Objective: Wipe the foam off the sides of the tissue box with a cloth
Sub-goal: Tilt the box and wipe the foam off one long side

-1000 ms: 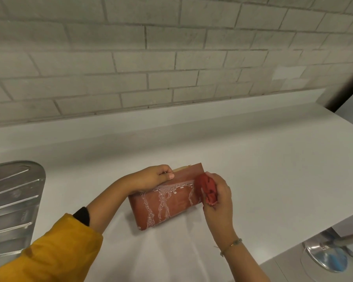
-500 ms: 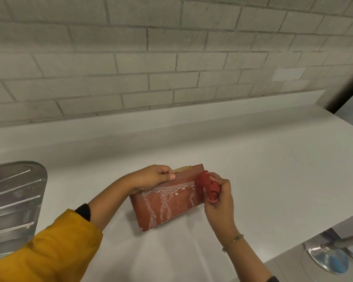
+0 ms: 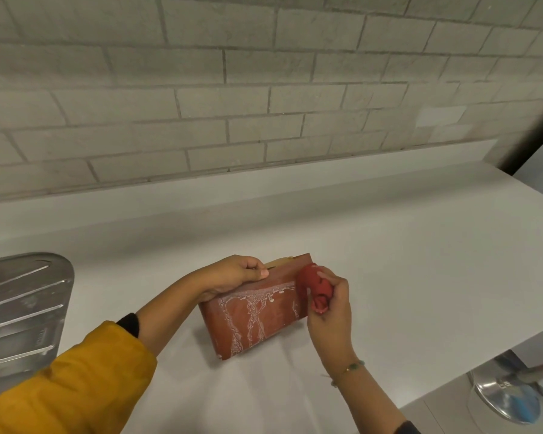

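Presently: reddish-brown rectangular tissue box (image 3: 261,321) resting on white tabletop (image 3: 389,261), long side facing camera. Left grip (image 3: 235,274) curling over box's top edge, holding it. Right grip (image 3: 329,311) closing round bunched red cloth (image 3: 314,285), cloth touching box's right end. White foam streaks (image 3: 254,303) running down front side. Ridged metal drainboard (image 3: 22,302) sitting far left.

Foam-streaked tissue box (image 3: 257,314), ribbed metal drainboard (image 3: 22,311)

Red-brown tissue box (image 3: 257,317) on counter, white foam (image 3: 251,303) streaking side, bunched red cloth (image 3: 315,291) against right end
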The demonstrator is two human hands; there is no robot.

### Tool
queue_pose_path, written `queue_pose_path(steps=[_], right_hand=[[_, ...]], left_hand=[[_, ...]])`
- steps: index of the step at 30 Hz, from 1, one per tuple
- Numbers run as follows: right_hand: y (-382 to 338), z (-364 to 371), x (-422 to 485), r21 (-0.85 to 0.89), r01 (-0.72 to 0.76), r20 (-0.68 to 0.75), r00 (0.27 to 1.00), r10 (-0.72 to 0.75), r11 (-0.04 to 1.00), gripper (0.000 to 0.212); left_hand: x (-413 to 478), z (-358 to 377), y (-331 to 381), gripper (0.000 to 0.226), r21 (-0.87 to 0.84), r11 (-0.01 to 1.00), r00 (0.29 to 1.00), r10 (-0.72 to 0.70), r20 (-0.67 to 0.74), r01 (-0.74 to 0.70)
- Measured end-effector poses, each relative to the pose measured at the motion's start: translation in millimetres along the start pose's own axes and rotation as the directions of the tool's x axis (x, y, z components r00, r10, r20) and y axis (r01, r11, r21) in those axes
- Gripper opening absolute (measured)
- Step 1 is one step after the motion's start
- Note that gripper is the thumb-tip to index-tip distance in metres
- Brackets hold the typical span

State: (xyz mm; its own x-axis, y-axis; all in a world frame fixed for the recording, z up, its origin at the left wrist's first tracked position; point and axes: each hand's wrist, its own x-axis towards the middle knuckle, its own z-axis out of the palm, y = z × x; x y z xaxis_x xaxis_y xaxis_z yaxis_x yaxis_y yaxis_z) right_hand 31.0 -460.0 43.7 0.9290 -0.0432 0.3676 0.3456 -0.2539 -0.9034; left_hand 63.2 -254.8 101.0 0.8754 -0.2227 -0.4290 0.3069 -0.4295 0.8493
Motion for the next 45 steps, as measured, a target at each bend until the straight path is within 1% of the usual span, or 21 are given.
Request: queue_pose_path(steps=[5, 7, 8, 11, 13, 15, 17, 19, 21, 24, 26, 27, 28, 30, 32, 35, 37, 40, 41, 42, 45], right_hand=[[9, -3, -13, -0.099, 0.112, 0.153, 0.983, -0.097, 0.989, 0.073], [19, -17, -16, -0.148, 0.172, 0.242, 0.961, -0.133, 0.974, 0.074], [23, -24, -16, -0.146, 0.154, 0.265, 0.958, -0.111, 0.977, 0.073], [25, -28, -9, -0.018, -0.069, 0.182, 0.981, 0.071, 0.997, 0.054], [21, -19, -1, 0.009, -0.108, 0.059, 0.993, 0.107, 0.994, 0.048], [11, -4, 2, 0.017, -0.041, 0.022, 0.999, 0.041, 0.999, 0.058], [2, 6, -1, -0.018, 0.019, 0.057, 0.998, -0.018, 1.0, 0.074], [-1, 7, -9, -0.071, 0.052, 0.109, 0.993, -0.044, 0.996, 0.079], [7, -2, -14, -0.111, 0.105, 0.176, 0.981, -0.084, 0.988, 0.067], [19, -22, -22, -0.236, 0.115, 0.321, 0.946, -0.034, 0.965, 0.038], [22, -28, -19, -0.197, 0.016, 0.289, 0.956, 0.042, 0.98, 0.038], [21, -28, -16, -0.096, -0.079, 0.238, 0.966, 0.1, 0.992, 0.045], [17, -25, -10, -0.046, -0.107, 0.17, 0.979, 0.113, 0.993, 0.052], [10, -16, -2, -0.008, -0.076, 0.082, 0.994, 0.076, 0.997, 0.061], [-1, -2, 2, -0.009, -0.025, 0.071, 0.997, 0.026, 1.0, 0.073], [-6, 11, -8, -0.064, 0.012, 0.137, 0.991, -0.003, 0.998, 0.086], [2, 5, -21, -0.062, -0.038, 0.218, 0.975, 0.05, 0.997, 0.083], [12, -13, -33, -0.066, -0.113, 0.412, 0.902, 0.131, 0.991, 0.059], [11, -17, -33, -0.053, -0.134, 0.42, 0.896, 0.144, 0.989, 0.047], [7, -19, -30, -0.014, -0.192, 0.374, 0.909, 0.183, 0.981, 0.041], [5, -16, -12, 0.035, -0.183, 0.11, 0.978, 0.179, 0.982, 0.057]], left_hand=[[2, 0, 0, 0.027, -0.021, 1.0, 1.0, -0.021, -0.008, 0.021], [3, -1, 1, 0.024, -0.051, 0.998, 0.999, -0.037, 0.02, 0.038], [3, -1, 1, 0.019, -0.068, 0.996, 0.998, -0.046, 0.041, 0.049], [2, -1, 2, 0.011, -0.097, 0.994, 0.996, -0.04, 0.082, 0.048], [2, -1, 2, 0.01, -0.094, 0.995, 0.996, -0.024, 0.087, 0.032], [1, -2, 1, 0.011, -0.095, 0.995, 0.997, -0.016, 0.073, 0.023], [1, -3, -1, 0.011, -0.088, 0.996, 0.999, -0.003, 0.047, 0.007], [3, -3, -2, 0.011, -0.094, 0.996, 0.999, -0.001, 0.041, 0.005], [3, -2, -3, 0.012, -0.12, 0.993, 0.998, -0.011, 0.063, 0.018], [2, -1, -2, 0.013, -0.151, 0.988, 0.996, -0.017, 0.09, 0.03], [1, 0, -1, 0.014, -0.133, 0.991, 0.997, -0.007, 0.083, 0.018], [1, 1, -2, 0.014, -0.122, 0.993, 0.997, -0.002, 0.076, 0.011], [0, 1, -2, 0.015, -0.117, 0.993, 0.998, 0.003, 0.069, 0.005], [0, 3, -4, 0.015, -0.11, 0.994, 0.998, 0.016, 0.059, -0.009], [0, 4, -5, 0.016, -0.089, 0.996, 0.999, 0.029, 0.034, -0.026], [0, 3, -5, 0.02, -0.062, 0.997, 0.999, 0.039, 0.007, -0.038], [0, 4, -5, 0.019, -0.06, 0.997, 0.999, 0.044, 0.013, -0.043], [-2, 6, -4, 0.014, -0.073, 0.996, 0.998, 0.049, 0.028, -0.046], [-2, 6, -4, 0.014, -0.071, 0.996, 0.998, 0.049, 0.031, -0.046], [-3, 7, -3, 0.014, -0.066, 0.997, 0.998, 0.048, 0.032, -0.046], [-3, 7, -2, 0.015, -0.062, 0.997, 0.998, 0.049, 0.029, -0.047]])
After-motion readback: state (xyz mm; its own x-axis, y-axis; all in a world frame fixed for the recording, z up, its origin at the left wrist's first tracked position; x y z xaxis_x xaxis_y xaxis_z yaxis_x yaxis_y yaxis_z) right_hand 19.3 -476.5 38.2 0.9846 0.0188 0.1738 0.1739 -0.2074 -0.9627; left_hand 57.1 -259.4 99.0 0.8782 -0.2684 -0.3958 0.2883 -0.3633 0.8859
